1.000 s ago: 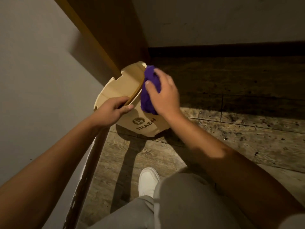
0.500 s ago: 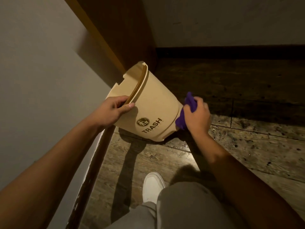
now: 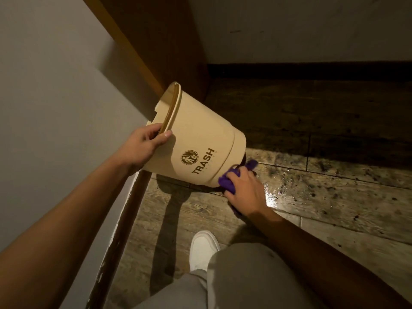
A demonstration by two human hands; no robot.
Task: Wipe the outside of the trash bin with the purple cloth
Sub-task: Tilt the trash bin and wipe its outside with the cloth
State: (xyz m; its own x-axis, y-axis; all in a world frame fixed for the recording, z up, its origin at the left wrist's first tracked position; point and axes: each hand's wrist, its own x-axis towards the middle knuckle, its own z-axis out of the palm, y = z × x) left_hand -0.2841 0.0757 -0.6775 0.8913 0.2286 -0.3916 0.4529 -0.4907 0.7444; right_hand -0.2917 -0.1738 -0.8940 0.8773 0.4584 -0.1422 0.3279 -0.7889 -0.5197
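L hand (image 3: pixel 142 146) clamps bin (image 3: pixel 200 139) rim, bin tilted w/ base to right; R hand (image 3: pixel 245 192) closed on cloth (image 3: pixel 227 180) at base edge.

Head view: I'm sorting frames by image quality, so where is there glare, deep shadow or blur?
Head view: glare sits on the wet floor patch right of the right hand; the far floor by the wall is nearly black; the purple cloth has a smeared tail; the trash bin and left hand are sharp and warmly lit; straight edges bow from the wide lens.
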